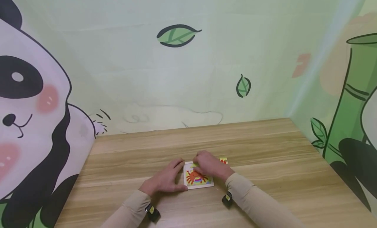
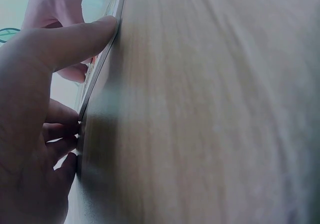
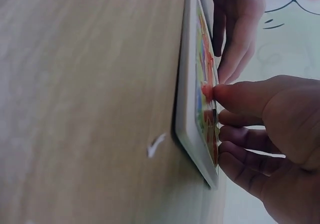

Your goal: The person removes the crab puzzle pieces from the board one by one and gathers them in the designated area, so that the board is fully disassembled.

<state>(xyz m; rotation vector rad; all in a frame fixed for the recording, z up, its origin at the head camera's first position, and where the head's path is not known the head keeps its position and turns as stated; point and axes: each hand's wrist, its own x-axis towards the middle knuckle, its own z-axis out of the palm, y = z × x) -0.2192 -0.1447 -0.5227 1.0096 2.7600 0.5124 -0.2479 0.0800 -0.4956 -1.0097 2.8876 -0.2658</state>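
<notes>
While the left hand (image 1: 165,179), thumb and fingers spread, touches the square, white-framed crab puzzle (image 1: 198,179) on the wood-grain table (image 1: 126,162), the right hand (image 1: 209,164) contacts its picture; whether those fingers pinch a piece cannot be confirmed. One yellow-and-red tile (image 1: 224,160) lies nearby.

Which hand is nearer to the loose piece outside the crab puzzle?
Right. The right hand is over the crab puzzle, with the loose piece just beyond its wrist; the left hand is farther away, at the puzzle's left edge.
</notes>
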